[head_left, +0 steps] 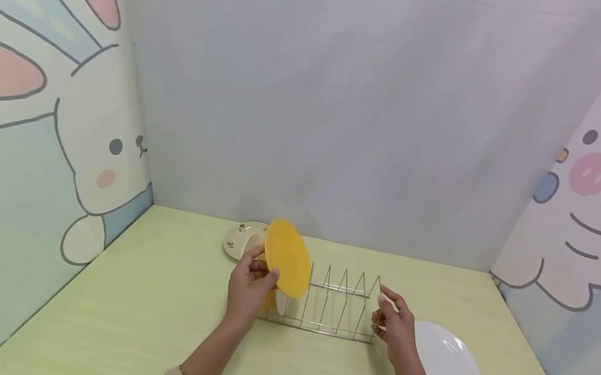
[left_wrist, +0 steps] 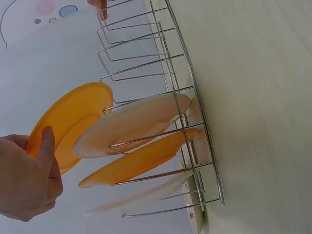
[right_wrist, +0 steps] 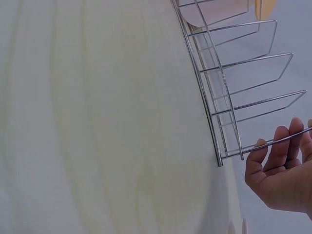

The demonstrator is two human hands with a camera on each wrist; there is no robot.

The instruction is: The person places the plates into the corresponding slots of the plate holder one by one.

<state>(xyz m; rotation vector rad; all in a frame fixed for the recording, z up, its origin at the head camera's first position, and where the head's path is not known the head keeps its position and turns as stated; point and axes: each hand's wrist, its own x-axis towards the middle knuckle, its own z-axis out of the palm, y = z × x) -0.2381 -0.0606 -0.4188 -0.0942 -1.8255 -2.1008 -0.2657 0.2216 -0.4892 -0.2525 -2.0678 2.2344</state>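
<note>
My left hand [head_left: 248, 292] pinches a yellow plate [head_left: 290, 263] by its near edge, thumb on the face, and holds it tilted above the left part of a metal wire dish rack [head_left: 329, 334]. In the left wrist view, a white plate [left_wrist: 131, 122], an orange-yellow plate [left_wrist: 136, 160] and another pale plate [left_wrist: 146, 196] stand in the rack's slots. At the rack's right end, my right hand [head_left: 397, 330] grips the end wire; the right wrist view shows its fingers [right_wrist: 280, 141] curled at that wire. The slots near this hand hold no plates.
A white oval plate [head_left: 447, 364] lies on the table to the right, beside the right forearm. Behind the rack's left end is a cream plate with a small dark pattern [head_left: 235, 240]. Cartoon-printed walls enclose the light green table [head_left: 149, 295].
</note>
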